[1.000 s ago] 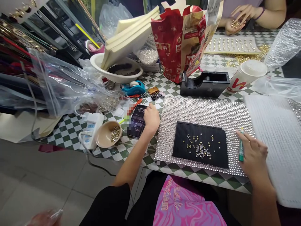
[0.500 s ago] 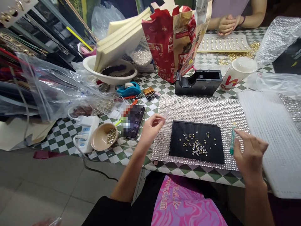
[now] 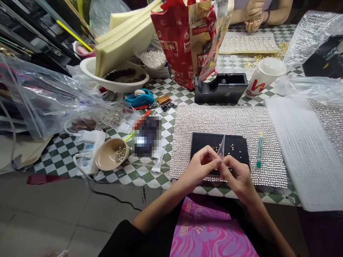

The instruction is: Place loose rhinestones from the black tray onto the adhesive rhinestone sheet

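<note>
Over the black ridged tray (image 3: 197, 146) my two hands meet at the fingertips. My left hand (image 3: 200, 166) is closed in a pinch on a small clear pointed piece of plastic (image 3: 221, 147), which sticks up from the fingers. My right hand (image 3: 239, 178) pinches the lower end of that same piece. Loose rhinestones (image 3: 232, 147) lie on the tray, partly hidden behind my hands. To the right of the tray a slim green pen-like tube (image 3: 259, 150) rests on the rhinestone-covered sheet (image 3: 203, 117).
Left of the sheet are a phone (image 3: 147, 137), a clear plastic strip (image 3: 160, 159), a beige bowl (image 3: 100, 157) of stones and a power strip (image 3: 89, 148). Behind stand a black tape dispenser (image 3: 221, 91), a paper bag (image 3: 177, 46) and a cup (image 3: 265, 76). Another person's hands (image 3: 254, 16) are opposite.
My right hand has left the green tube on the sheet and moved left. My left hand has brought the clear plastic piece over the tray, where both hands now grip it.
</note>
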Action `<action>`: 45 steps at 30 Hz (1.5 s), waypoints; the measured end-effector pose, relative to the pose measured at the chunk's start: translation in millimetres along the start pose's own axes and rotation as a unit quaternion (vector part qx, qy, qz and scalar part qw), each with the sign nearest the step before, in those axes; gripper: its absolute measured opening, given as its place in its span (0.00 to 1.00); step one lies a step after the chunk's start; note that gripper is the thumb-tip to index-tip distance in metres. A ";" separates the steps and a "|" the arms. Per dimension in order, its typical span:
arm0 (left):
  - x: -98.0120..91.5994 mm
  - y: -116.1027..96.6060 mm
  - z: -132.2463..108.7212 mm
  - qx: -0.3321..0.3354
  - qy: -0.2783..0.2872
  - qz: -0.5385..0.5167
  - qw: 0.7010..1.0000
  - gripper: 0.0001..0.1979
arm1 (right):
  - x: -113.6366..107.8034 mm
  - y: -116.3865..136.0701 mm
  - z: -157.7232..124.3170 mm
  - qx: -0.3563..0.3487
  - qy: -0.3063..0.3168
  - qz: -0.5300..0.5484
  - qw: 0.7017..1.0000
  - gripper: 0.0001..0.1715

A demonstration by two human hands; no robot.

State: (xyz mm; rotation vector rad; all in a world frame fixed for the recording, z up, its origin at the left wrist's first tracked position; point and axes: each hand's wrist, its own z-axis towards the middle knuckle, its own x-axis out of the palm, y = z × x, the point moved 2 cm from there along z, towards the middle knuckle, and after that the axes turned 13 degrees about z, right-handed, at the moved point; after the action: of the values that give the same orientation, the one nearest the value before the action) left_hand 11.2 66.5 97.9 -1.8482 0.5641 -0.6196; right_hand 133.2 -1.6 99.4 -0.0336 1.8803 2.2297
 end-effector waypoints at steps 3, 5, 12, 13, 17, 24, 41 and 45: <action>-2.3 2.2 -2.0 0.045 0.009 0.105 0.993 0.18 | -2.1 -0.1 -0.2 0.029 -0.014 0.034 0.999 0.15; -2.9 3.1 -3.2 0.078 0.016 0.177 0.981 0.18 | -2.3 0.4 -0.3 0.033 -0.026 0.043 0.998 0.15; -2.8 -1.1 -7.8 0.113 -0.011 0.206 0.972 0.19 | -0.7 -7.0 -2.7 -0.024 -0.061 0.030 0.997 0.04; -3.0 -2.4 -8.4 0.109 -0.019 0.207 0.972 0.20 | -1.8 -7.4 -2.5 -0.060 -0.076 0.031 0.995 0.03; -3.3 -6.8 -9.9 0.098 -0.013 0.188 0.977 0.21 | -4.6 -1.7 1.7 -0.213 -0.055 -0.010 0.976 0.22; -1.9 -9.4 -15.3 0.079 0.038 0.141 0.986 0.17 | -6.1 5.2 6.1 -0.265 -0.072 -0.041 0.961 0.25; -5.6 -9.9 -17.4 0.314 -0.148 0.176 0.921 0.07 | 5.1 10.5 9.9 -0.241 -0.152 0.077 0.955 0.20; -3.9 -8.9 -17.0 0.296 -0.161 0.142 0.931 0.07 | 11.8 9.0 11.1 -0.212 -0.177 0.144 0.950 0.21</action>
State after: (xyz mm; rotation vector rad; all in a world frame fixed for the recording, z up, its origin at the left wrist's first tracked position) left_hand -2.0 60.2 110.9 -1.2298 0.3611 -0.2400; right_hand 121.5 9.7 108.3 0.5654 1.2619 2.5768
